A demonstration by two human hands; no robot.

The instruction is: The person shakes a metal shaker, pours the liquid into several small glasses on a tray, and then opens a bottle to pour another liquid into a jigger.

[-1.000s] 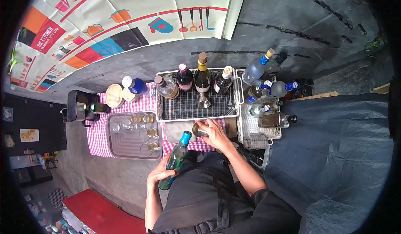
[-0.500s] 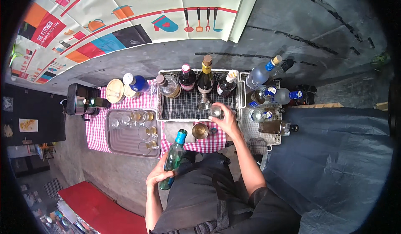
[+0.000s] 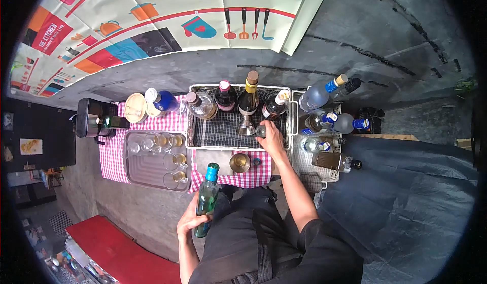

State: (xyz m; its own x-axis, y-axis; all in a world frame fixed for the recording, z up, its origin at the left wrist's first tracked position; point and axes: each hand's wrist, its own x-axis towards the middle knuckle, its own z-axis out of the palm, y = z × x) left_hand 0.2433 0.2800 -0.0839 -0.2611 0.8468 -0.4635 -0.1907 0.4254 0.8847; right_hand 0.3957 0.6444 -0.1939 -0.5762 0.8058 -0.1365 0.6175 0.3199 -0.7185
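Observation:
My left hand [image 3: 194,217] is wrapped round a green glass bottle [image 3: 206,199] with a blue band at its neck, held upright and slightly tilted before my body. Over the wire basket's dark checked cloth, my right hand [image 3: 272,141] grips a small clear glass [image 3: 261,131] between thumb and fingers. Just left of that glass stands a metal jigger [image 3: 246,126]. Nearer to me, a brass-coloured metal cup [image 3: 239,163] with liquid in it rests on the table, a small dark cap-like piece [image 3: 256,162] beside it.
A white wire basket [image 3: 223,148] holds several bottles along its back. To the left, a tray [image 3: 147,180] carries several glasses and mugs with amber liquid. More bottles [image 3: 317,144] stand and lie in the right-hand basket. A black box-shaped appliance [image 3: 89,117] is far left.
My right hand has moved slightly away from me with the small glass, lowering beside the jigger. The bottle in my left hand has come a little left and nearer.

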